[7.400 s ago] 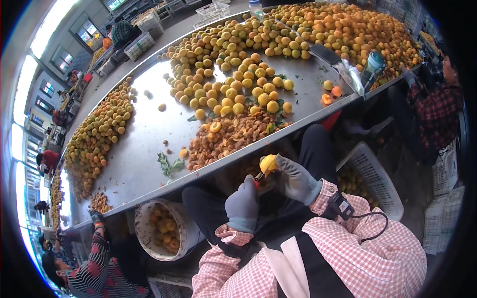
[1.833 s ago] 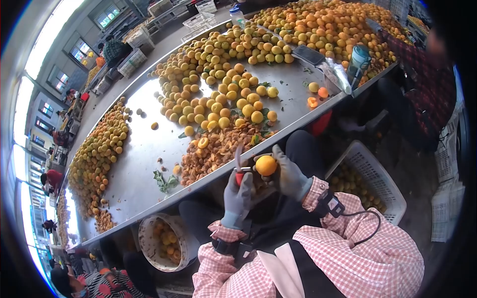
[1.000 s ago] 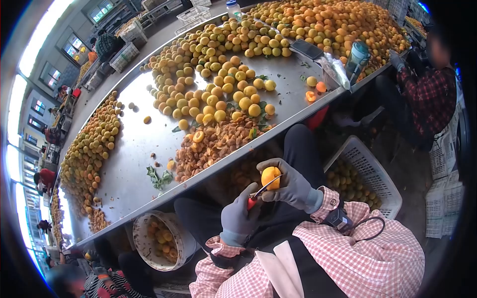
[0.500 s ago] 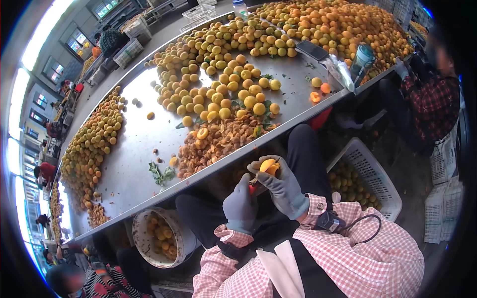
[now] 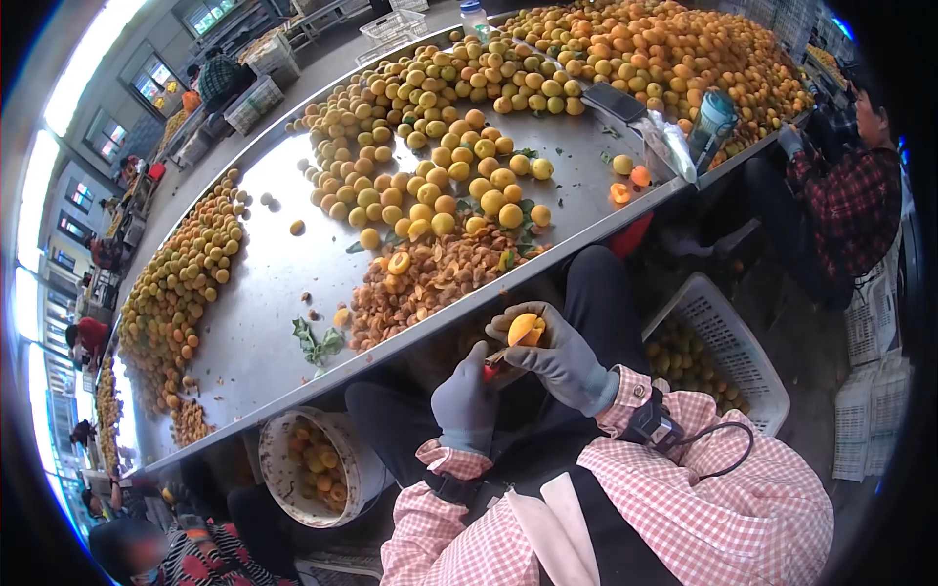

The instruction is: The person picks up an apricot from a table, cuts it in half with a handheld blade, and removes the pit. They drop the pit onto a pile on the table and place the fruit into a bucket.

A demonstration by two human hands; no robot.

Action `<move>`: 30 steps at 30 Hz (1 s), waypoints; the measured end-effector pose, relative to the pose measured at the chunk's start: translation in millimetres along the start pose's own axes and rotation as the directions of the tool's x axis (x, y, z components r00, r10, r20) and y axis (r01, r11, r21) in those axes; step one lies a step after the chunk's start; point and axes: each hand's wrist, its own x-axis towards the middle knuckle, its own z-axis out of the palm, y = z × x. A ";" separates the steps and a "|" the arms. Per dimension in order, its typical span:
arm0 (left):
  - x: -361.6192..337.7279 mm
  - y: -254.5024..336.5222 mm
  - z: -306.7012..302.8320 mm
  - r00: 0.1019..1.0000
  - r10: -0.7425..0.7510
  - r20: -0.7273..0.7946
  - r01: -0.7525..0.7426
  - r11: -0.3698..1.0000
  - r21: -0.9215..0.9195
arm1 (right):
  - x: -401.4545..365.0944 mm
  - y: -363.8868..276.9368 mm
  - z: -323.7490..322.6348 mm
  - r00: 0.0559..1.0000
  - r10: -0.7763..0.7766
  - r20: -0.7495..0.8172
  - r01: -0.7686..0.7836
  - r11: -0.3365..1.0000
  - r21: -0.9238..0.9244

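Note:
In a grey glove, my right hand (image 5: 562,361) pinches a yellow-orange apricot (image 5: 526,329) that looks cut open. Just to its left, my left hand (image 5: 464,401), also gloved, is closed on a small red-handled tool (image 5: 491,369), whose tip is hard to make out near the right fingers. Both hands are above my lap, below the metal table's edge. Beyond them on the table lies a heap of brown pits and scraps (image 5: 415,283), with whole apricots (image 5: 430,195) behind it.
A white bucket of apricots (image 5: 366,469) stands at the lower left, a white crate (image 5: 757,366) at the right. The metal table (image 5: 264,337) bears a phone (image 5: 614,102) and a bottle (image 5: 715,115). One co-worker (image 5: 860,195) sits at the right, another (image 5: 210,557) at the lower left.
My right hand has turned a little and shifted slightly left with the apricot. My left hand and the red-handled tool have moved slightly left too.

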 end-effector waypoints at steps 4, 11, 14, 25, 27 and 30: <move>1.6 3.7 -1.4 1.000 0.016 -0.009 -0.015 1.000 0.007 | -4.7 7.4 4.9 0.999 -0.009 -0.036 0.014 0.992 0.125; 6.1 4.5 -3.1 0.999 0.002 -0.053 -0.004 0.999 -0.032 | -2.1 11.7 19.4 0.941 -0.323 -0.101 0.259 0.880 -0.398; 4.5 -1.5 4.2 0.993 0.022 -0.116 -0.030 0.998 -0.063 | 1.9 7.9 19.2 0.910 -0.414 -0.014 0.345 0.775 -0.530; 7.2 0.4 6.1 0.997 -0.031 -0.066 0.037 0.996 0.077 | 14.6 0.3 -0.6 0.997 -0.043 -0.064 0.022 0.956 -0.294; 6.3 3.3 4.2 0.997 -0.037 -0.062 0.043 0.995 0.092 | 13.5 6.3 -5.8 0.995 0.002 -0.096 -0.018 0.986 -0.165; 6.7 4.5 0.3 0.999 -0.042 -0.003 0.042 0.988 0.149 | 10.5 4.9 -11.5 0.991 0.107 -0.080 -0.102 0.992 0.073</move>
